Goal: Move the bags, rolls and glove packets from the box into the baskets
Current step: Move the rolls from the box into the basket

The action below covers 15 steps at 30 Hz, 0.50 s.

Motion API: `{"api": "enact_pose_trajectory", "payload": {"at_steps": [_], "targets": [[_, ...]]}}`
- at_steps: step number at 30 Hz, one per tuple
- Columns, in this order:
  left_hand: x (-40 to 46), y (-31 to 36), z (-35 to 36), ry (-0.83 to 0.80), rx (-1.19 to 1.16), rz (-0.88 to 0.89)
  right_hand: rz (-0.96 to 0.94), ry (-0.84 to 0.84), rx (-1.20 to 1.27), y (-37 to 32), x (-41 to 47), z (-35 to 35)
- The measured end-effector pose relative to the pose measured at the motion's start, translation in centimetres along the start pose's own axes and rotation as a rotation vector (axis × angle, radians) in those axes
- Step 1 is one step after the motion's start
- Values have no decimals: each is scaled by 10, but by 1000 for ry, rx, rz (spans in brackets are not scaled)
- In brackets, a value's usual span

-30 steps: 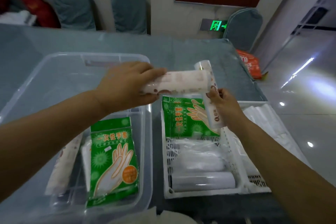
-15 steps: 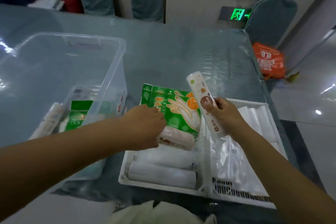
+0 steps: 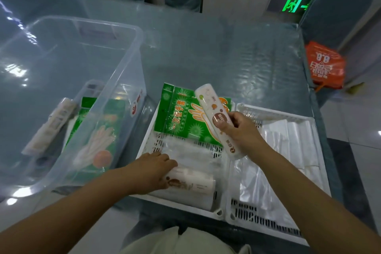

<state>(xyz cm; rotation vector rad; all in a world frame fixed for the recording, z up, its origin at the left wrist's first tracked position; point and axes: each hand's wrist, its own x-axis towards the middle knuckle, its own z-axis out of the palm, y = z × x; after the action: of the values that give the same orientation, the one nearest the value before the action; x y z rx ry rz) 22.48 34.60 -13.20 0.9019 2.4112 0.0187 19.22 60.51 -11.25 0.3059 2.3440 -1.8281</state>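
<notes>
the left hand [image 3: 152, 171] lies curled over one end of a printed roll [image 3: 191, 184] resting in the white basket [image 3: 144, 146], fingers closed on it. just beyond that hand, a green glove packet [image 3: 177, 117] leans at the basket's far end. the right hand [image 3: 241, 130] is clamped around a second printed roll [image 3: 214, 113], tilted, above both baskets. left of the left hand, the clear box [image 3: 115, 80] holds another glove packet [image 3: 97, 132] and a roll [image 3: 51, 123].

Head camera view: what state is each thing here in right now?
Left hand: setting a roll down in the left basket.
Right hand: holding a second roll aloft, tilted.
Glove packet: lying in that basket.
Clear box: open, still holds packets.
</notes>
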Motion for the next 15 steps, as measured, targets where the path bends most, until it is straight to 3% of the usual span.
{"api": "enact_pose_trajectory", "payload": {"at_steps": [7, 15], "targets": [[23, -6, -3, 110, 17, -11, -16, -28, -39, 1, 1, 7], [45, -18, -5, 124, -237, -49, -12, -74, -84, 10, -6, 19]]}}
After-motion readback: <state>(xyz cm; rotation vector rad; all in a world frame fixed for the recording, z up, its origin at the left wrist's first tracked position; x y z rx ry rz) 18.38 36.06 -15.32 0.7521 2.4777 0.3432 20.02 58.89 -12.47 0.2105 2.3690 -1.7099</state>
